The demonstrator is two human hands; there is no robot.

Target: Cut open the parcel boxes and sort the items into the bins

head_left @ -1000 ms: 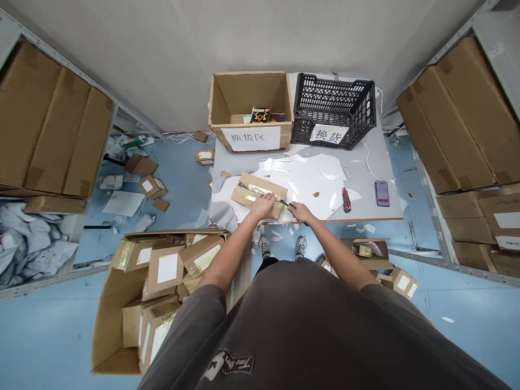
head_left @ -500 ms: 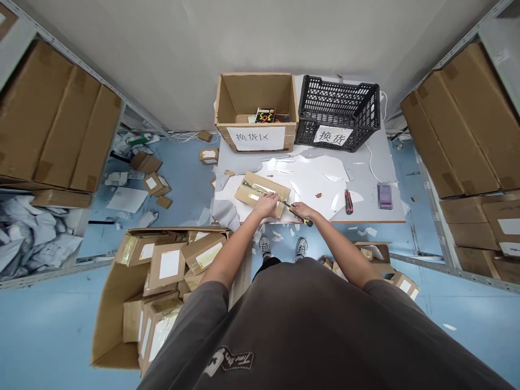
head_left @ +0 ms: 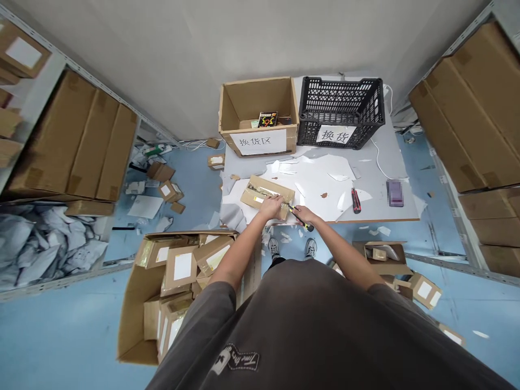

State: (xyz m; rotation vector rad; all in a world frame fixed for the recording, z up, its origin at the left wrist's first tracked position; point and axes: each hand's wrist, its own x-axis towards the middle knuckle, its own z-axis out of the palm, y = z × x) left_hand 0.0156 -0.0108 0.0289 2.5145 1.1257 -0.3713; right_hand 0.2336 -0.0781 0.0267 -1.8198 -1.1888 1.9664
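A taped cardboard box (head_left: 280, 190) lies at a slant on the table's front part. My left hand (head_left: 271, 207) grips its near right side, with the fingers over the top. In my right hand (head_left: 305, 214) is a yellow-and-black utility knife (head_left: 303, 222), its front end at the right end of the box. Whether the blade is in the cardboard is too small to tell. Further right on the table lies a red-and-black utility knife (head_left: 356, 201), and beyond it a purple packet (head_left: 395, 194), partly blurred.
At the table's back stand an open carton (head_left: 226, 108) with a white sign and a black plastic crate (head_left: 312, 116). Paper scraps (head_left: 339, 176) litter the white tabletop. A big carton of parcels (head_left: 130, 325) sits on the floor at left. Shelves with large cartons (head_left: 81, 141) flank both sides.
The view has shifted a little, so everything sits slightly further right. Both hands keep their hold on the box and the knife; the knife's front end stays by the box's right end.
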